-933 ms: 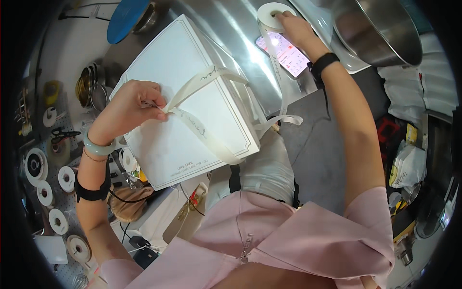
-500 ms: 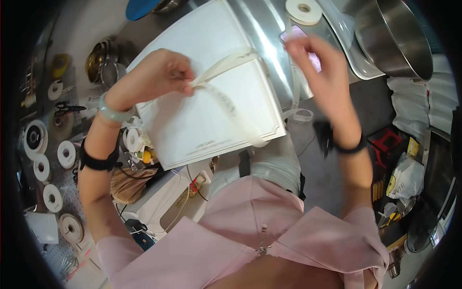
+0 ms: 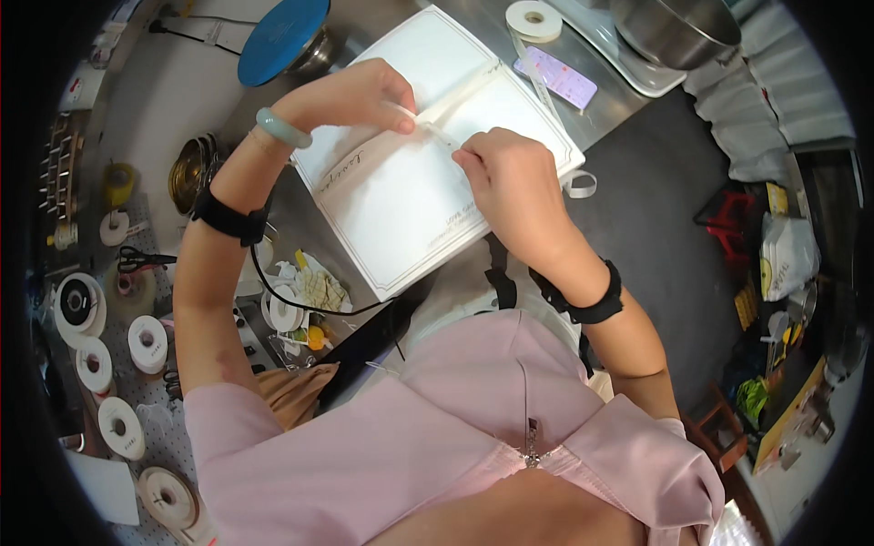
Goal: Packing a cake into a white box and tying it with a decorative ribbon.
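A white box (image 3: 391, 214) with a thin printed border lies on the metal counter in front of me. Cream printed ribbon (image 3: 469, 94) crosses its top and runs over the far right edge. My left hand (image 3: 364, 96), with a pale green bangle at the wrist, pinches the ribbon close to where the strands meet, near the middle of the lid. Just to the right, my right hand (image 3: 512, 177) is closed, thumb against finger, on a narrow strand drawn from that crossing. The exact form of the knot or loop between them is too small to tell.
Behind the box are a cream ribbon spool (image 3: 533, 20), a phone (image 3: 560, 77) and a steel bowl (image 3: 674, 32) on a white tray. A blue round lid (image 3: 287, 41) sits far left. Several ribbon spools (image 3: 147, 344) hang on a pegboard at left, with black scissors (image 3: 146, 259).
My right hand has come in from over the phone to the middle of the box and now grips a strand. My left hand keeps its pinch. The whole view has shifted.
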